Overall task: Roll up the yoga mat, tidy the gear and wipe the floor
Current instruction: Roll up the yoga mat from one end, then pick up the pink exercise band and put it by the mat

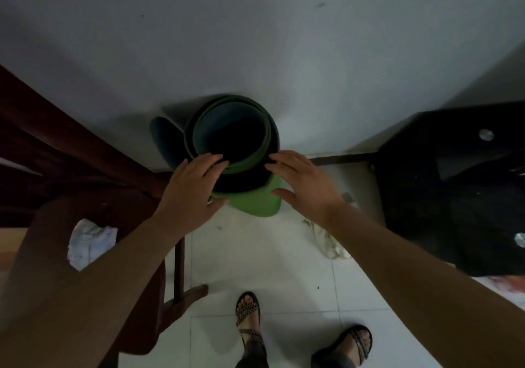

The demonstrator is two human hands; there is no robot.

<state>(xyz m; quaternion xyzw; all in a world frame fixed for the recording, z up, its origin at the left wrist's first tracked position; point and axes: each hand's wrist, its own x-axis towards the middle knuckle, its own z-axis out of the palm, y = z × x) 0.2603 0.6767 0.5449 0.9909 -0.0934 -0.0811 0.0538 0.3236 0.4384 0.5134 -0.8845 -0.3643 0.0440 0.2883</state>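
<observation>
A: Where is the mat (227, 137)?

B: It stands on end on the floor (255, 257), against the wall (255, 41). It is loosely rolled, so the camera looks down into its dark hollow. The coils are green at the edge and blue-grey inside.

A: Is the roll tight?

B: No. One blue-grey flap bulges out at the left, and the green outer end sticks out at the bottom, toward the person.

A: What are the hands doing?

B: The left hand (193, 186) lies flat on the left side of the roll, with its fingers (210, 160) spread over the top rim and the thumb near the green end. The right hand (304, 180) presses the right side, palm on the mat, with its thumb touching the green end. Neither hand is closed around anything; both are open and cup the roll between them.

A: What else is around?

B: A dark wooden chair (93, 197) stands at the left with a crumpled white cloth (91, 242) on the seat. A black cabinet (454, 186) stands at the right. A pale rag (329, 239) lies on the white tiles between the mat and the cabinet. The person's feet, in sandals (247, 313), show at the bottom.
</observation>
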